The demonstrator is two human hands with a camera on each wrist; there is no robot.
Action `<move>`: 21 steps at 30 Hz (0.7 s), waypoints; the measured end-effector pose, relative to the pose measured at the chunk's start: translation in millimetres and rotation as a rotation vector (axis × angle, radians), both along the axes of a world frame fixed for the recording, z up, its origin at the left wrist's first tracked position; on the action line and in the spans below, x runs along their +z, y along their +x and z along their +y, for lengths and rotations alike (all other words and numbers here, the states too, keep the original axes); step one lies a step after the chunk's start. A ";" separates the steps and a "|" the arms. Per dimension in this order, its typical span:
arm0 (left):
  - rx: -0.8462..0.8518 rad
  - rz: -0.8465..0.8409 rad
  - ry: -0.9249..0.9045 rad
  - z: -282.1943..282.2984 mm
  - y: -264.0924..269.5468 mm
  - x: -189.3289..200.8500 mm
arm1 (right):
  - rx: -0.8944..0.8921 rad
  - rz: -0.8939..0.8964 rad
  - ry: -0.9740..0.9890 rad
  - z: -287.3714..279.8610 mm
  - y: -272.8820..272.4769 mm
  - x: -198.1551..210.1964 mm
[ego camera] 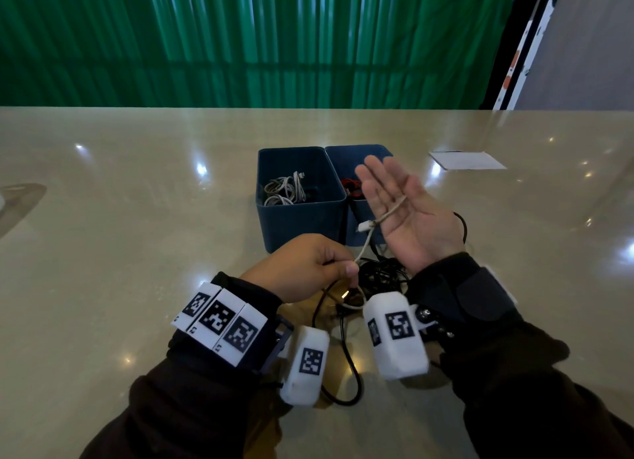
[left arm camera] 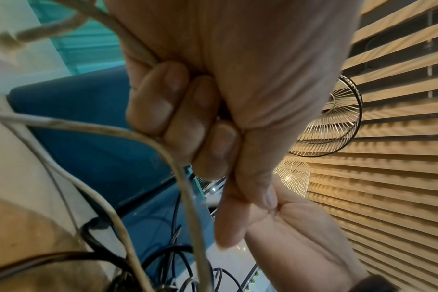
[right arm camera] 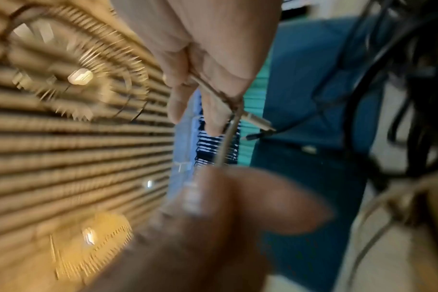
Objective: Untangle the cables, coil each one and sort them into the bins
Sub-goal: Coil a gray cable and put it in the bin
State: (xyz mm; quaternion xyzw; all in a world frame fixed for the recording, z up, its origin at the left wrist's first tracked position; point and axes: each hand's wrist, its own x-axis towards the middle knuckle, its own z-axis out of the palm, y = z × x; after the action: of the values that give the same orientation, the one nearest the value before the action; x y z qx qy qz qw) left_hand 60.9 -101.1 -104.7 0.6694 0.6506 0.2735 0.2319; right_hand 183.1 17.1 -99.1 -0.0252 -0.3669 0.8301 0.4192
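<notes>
A person seated at a glossy table [ego camera: 137,218] winds a pale braided cable [ego camera: 368,234] around the right hand [ego camera: 408,211], which is raised palm-up with its fingers straight and spread, the cord crossing the palm and its white plug [ego camera: 364,226] hanging by the heel of the hand. The left hand [ego camera: 308,266] is curled tight, pinching the same cable between thumb and fingers just below. Behind them two blue bins stand touching: the left bin [ego camera: 298,225] already holds several coiled grey-white cables, while the right bin [ego camera: 356,232] shows something red and black inside, though the raised hand hides most of it. A knot of black cables [ego camera: 380,275] lies loose on the table between the wrists, one strand [ego camera: 353,366] trailing toward the person. By the look of it, the sorting is partly done: this cable is only starting its coil, and the black tangle is untouched.
</notes>
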 end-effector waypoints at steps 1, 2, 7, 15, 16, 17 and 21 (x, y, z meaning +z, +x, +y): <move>0.009 0.001 0.013 -0.3 -0.9 -0.2 | -0.059 -0.108 0.098 -0.8 -0.4 -1.2; 0.016 0.003 0.028 -0.6 -1.5 0.0 | -0.110 -0.226 0.228 -1.6 -0.7 -3.0; 0.089 0.014 0.232 -3.8 -7.8 2.7 | -0.187 -0.827 1.058 -7.1 -0.3 -7.7; 0.198 -0.055 0.639 -7.9 -16.4 10.2 | 0.101 -0.814 0.936 -19.2 1.1 -4.5; 0.219 -0.051 0.669 -7.5 -17.0 9.7 | 0.143 -0.787 0.923 -19.1 0.5 -5.0; 0.234 -0.058 0.689 -6.6 -18.4 8.9 | 0.196 -0.777 0.913 -18.9 -0.5 -5.2; 0.241 -0.112 0.677 -4.5 -21.5 6.3 | 0.413 -0.704 0.791 -20.2 1.0 -3.8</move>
State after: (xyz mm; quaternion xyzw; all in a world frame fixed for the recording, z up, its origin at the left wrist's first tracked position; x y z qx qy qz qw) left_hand 39.4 -105.6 -98.4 0.6107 0.5838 0.5350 -0.0017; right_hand 184.1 -3.1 -102.9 -0.0694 -0.7647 0.6359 0.0781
